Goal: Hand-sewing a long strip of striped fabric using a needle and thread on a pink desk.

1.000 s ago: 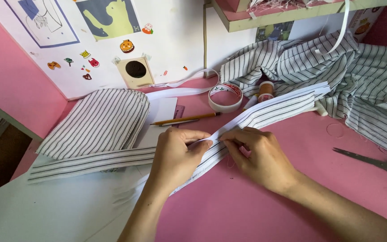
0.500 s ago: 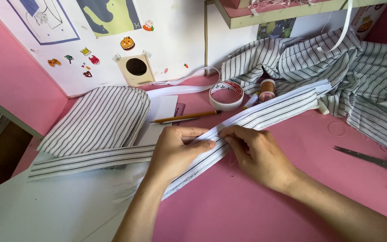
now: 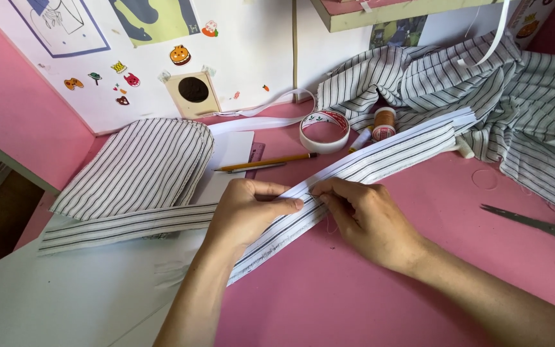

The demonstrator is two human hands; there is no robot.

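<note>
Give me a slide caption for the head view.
Left hand and right hand pinch a striped fabric strip on a pink table.

A pink table (image 3: 367,295) fills the view. Behind it stands a white board (image 3: 252,45) with small stickers and drawings (a round dark hole sits in a tan square on it). The wall (image 3: 14,109) at left is pink too. A pale green shelf (image 3: 393,11) hangs above. Soft daylight.
</note>
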